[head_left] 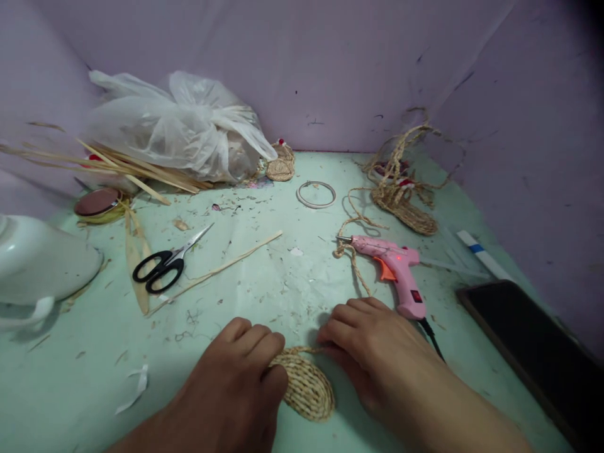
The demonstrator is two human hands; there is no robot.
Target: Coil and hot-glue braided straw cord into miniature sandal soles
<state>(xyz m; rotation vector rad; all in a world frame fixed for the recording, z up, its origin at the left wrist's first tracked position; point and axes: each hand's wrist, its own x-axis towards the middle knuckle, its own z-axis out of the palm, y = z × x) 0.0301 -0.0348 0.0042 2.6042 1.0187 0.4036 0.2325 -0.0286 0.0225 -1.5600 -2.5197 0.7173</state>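
Observation:
A small oval coil of braided straw (pixel 309 390) lies low in the middle of the head view. My left hand (pixel 245 371) is closed on its left end, hiding that part. From the coil's upper edge a straw braid (pixel 304 349) stretches to my right hand (pixel 363 346), whose fingers pinch it. The braid seems to carry on beyond my right hand, up toward the tip of a pink glue gun (pixel 389 255). This glue gun lies on its side with an orange trigger and a small red light showing.
Black-handled scissors (pixel 165 267) and straw strips (pixel 226 267) lie left, near a white jug (pixel 42 264). Behind are a tied plastic bag (pixel 189 126), a hoop (pixel 316 195) and small woven slippers (pixel 403 207). A dark phone-like slab (pixel 528 352) is at right; the glue gun's cord (pixel 431 340) trails beside my right hand.

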